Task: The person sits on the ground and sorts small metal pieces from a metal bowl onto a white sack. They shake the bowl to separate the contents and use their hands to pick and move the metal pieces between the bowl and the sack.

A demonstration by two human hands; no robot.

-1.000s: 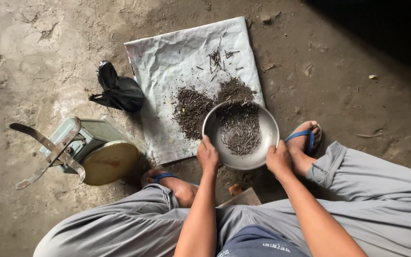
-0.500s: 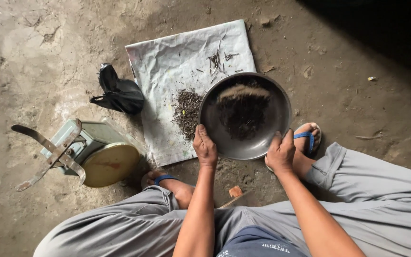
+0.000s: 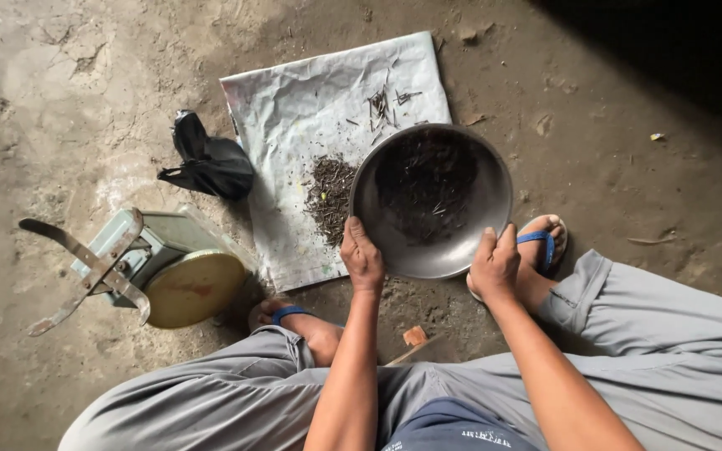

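Both hands clutch the near rim of a round metal bowl, left hand and right hand closed on it, above a crumpled white sheet on the floor. Dark dried bits lie inside; a small pile sits on the sheet beside it.

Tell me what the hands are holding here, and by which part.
Both hands, left hand and right hand, grip one round metal bowl by its near rim, one on each side.

Soft daylight from the left, deep shadow in the upper right corner, sharp focus, mild wide-angle bending.
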